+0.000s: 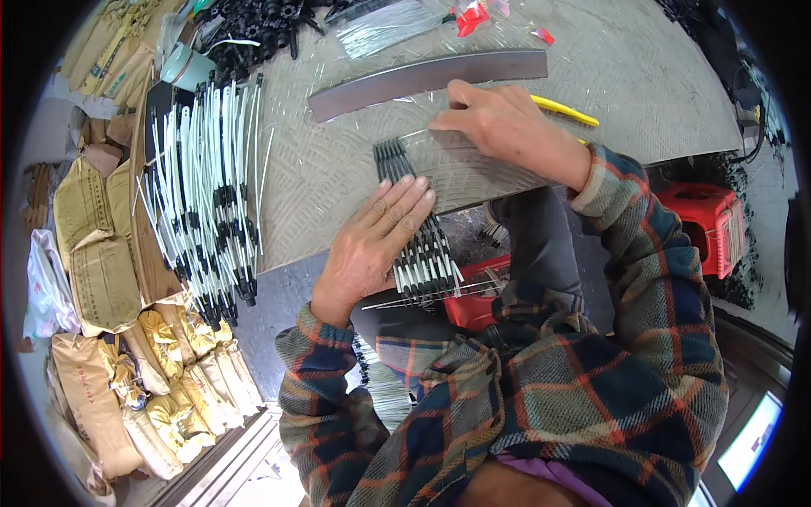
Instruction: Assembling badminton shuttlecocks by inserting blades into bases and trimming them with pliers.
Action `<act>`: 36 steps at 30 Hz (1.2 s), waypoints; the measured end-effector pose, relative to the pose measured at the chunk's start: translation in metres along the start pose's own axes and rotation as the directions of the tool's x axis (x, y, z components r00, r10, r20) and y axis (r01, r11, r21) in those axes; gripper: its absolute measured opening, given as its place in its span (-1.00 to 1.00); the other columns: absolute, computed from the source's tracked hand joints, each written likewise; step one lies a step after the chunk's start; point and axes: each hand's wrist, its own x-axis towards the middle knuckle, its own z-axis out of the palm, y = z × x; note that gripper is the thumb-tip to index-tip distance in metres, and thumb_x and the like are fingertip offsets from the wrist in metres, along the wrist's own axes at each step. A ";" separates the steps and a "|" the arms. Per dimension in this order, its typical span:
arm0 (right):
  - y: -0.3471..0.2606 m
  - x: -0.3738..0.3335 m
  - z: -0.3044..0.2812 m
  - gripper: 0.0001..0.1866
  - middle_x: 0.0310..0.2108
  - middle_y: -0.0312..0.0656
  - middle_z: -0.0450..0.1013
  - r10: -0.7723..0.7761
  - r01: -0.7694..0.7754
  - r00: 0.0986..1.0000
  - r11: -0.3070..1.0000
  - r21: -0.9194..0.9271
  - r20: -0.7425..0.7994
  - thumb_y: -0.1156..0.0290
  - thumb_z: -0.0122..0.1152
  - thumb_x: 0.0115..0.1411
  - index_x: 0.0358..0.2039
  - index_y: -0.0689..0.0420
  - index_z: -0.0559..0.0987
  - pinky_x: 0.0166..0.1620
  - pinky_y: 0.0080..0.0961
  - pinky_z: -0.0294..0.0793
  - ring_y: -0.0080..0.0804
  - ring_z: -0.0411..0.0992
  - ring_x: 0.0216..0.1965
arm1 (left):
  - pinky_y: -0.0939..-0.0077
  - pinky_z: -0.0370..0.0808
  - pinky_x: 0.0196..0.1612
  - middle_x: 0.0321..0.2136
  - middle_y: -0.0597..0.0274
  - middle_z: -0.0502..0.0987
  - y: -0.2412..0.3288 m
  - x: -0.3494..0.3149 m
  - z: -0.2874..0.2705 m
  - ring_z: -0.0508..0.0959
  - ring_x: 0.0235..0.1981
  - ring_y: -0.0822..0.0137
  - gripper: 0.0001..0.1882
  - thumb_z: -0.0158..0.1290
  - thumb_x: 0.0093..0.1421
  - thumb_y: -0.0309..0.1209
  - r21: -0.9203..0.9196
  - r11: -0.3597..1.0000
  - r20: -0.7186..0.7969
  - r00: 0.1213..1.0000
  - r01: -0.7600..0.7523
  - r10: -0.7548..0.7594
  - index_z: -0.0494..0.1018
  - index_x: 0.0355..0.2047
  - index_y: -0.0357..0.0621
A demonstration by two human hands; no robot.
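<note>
My left hand (pixel 378 237) lies with its fingers stretched out over a row of thin white-and-black rods (pixel 425 264). The rods' dark upper ends (pixel 390 152) rest side by side on the table, and their lower ends stick out past its edge over my lap. Just to the right, my right hand (pixel 498 125) is closed in a pinch above the table. A thin pale line shows by its fingertips; whatever it grips is too small to make out. Beyond my hands lies a long grey metal bar (pixel 431 80). A yellow-handled tool (pixel 566 110) sits partly behind my right hand.
At the left table edge lies a big bundle of white-and-black rods (pixel 211 194), near a pale cup (pixel 187 68). Black parts (pixel 253 25) and a tray of clear thin sticks (pixel 389 29) are at the back. A red stool (pixel 701 224) stands right; brown sacks (pixel 97 245) lie left.
</note>
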 end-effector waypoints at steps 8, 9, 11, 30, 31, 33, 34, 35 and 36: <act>-0.009 0.011 -0.006 -0.80 -0.46 -0.23 0.29 -0.019 0.021 0.998 0.999 -0.026 0.059 0.47 0.02 -0.04 -0.33 0.01 0.46 -0.51 -0.32 0.30 -0.20 0.36 -0.52 | 0.24 0.15 0.17 0.07 0.10 0.28 -0.005 -0.005 0.000 0.25 0.12 0.15 -0.37 -0.02 -0.11 -0.38 -0.014 1.000 0.025 0.999 -0.024 0.025 0.25 0.06 -0.20; -0.010 0.011 -0.009 -0.81 -0.45 -0.23 0.30 -0.001 0.004 0.995 1.000 -0.026 0.103 0.48 0.02 -0.04 -0.34 0.02 0.44 -0.50 -0.31 0.31 -0.19 0.37 -0.51 | 0.24 0.15 0.17 0.07 0.10 0.28 -0.007 -0.005 0.001 0.25 0.12 0.15 -0.37 -0.02 -0.11 -0.38 -0.015 1.000 0.016 1.000 -0.015 0.016 0.25 0.06 -0.20; -0.011 0.015 -0.013 -0.82 -0.44 -0.23 0.30 0.004 0.000 0.988 1.000 -0.026 0.152 0.48 0.02 -0.03 -0.34 0.03 0.42 -0.50 -0.31 0.31 -0.18 0.38 -0.49 | 0.27 0.13 0.18 0.10 0.12 0.24 -0.009 -0.005 0.003 0.23 0.13 0.17 -0.34 -0.01 -0.12 -0.37 0.019 0.998 0.035 0.997 -0.063 0.062 0.22 0.08 -0.19; -0.031 0.030 -0.012 -0.90 -0.44 -0.20 0.37 -0.028 0.051 0.998 0.912 0.407 -0.062 0.44 -0.06 0.14 -0.33 0.14 0.38 -0.44 -0.40 0.34 -0.21 0.40 -0.49 | 0.30 0.12 0.20 0.09 0.23 0.26 -0.010 -0.010 0.011 0.23 0.13 0.25 -0.30 0.05 -0.14 -0.20 -0.035 0.995 -0.006 0.996 -0.093 0.093 0.24 0.08 -0.06; -0.038 0.027 -0.032 -0.90 -0.47 -0.20 0.38 0.066 0.008 0.991 0.827 0.562 -0.112 0.43 -0.06 0.16 -0.34 0.16 0.39 -0.46 -0.47 0.35 -0.27 0.41 -0.52 | 0.30 0.12 0.20 0.09 0.23 0.26 -0.011 -0.007 0.012 0.23 0.13 0.25 -0.30 0.05 -0.14 -0.20 -0.039 0.994 -0.009 0.995 -0.100 0.100 0.24 0.08 -0.06; -0.077 0.006 -0.096 -0.83 -0.53 -0.20 0.40 0.232 -0.087 0.973 0.415 0.906 -0.012 0.35 0.02 0.15 -0.37 0.19 0.43 -0.48 -0.61 0.33 -0.41 0.41 -0.56 | 0.27 0.12 0.20 0.09 0.22 0.26 -0.013 -0.013 0.010 0.23 0.13 0.23 -0.27 0.04 -0.15 -0.10 -0.061 0.995 -0.041 0.997 -0.073 0.071 0.24 0.08 -0.08; -0.080 0.010 -0.125 -0.78 -0.55 -0.19 0.39 -0.136 0.073 0.991 0.623 0.779 0.016 0.30 0.10 0.10 -0.37 0.20 0.45 -0.48 -0.63 0.32 -0.43 0.40 -0.57 | 0.25 0.12 0.20 0.08 0.18 0.27 -0.012 -0.011 0.011 0.24 0.13 0.19 -0.26 0.03 -0.16 -0.05 -0.072 0.994 -0.073 0.994 -0.088 0.083 0.26 0.06 -0.11; -0.082 0.000 -0.151 -0.73 -0.57 -0.19 0.39 -0.447 0.284 0.884 0.745 0.603 0.135 0.26 0.17 0.04 -0.38 0.22 0.47 -0.48 -0.66 0.31 -0.45 0.39 -0.58 | 0.24 0.12 0.19 0.07 0.16 0.28 -0.007 0.001 0.011 0.24 0.12 0.17 -0.27 0.03 -0.16 -0.05 -0.107 0.986 -0.095 0.989 -0.125 0.115 0.27 0.05 -0.12; -0.100 -0.008 -0.133 -0.68 -0.53 -0.20 0.40 -0.413 0.346 0.910 0.812 0.469 0.043 0.22 0.21 -0.02 -0.37 0.22 0.48 -0.48 -0.65 0.32 -0.46 0.39 -0.57 | 0.24 0.12 0.19 0.06 0.14 0.29 -0.011 -0.014 0.007 0.25 0.12 0.15 -0.27 0.04 -0.17 -0.06 -0.120 0.990 -0.081 0.994 -0.076 0.067 0.29 0.03 -0.13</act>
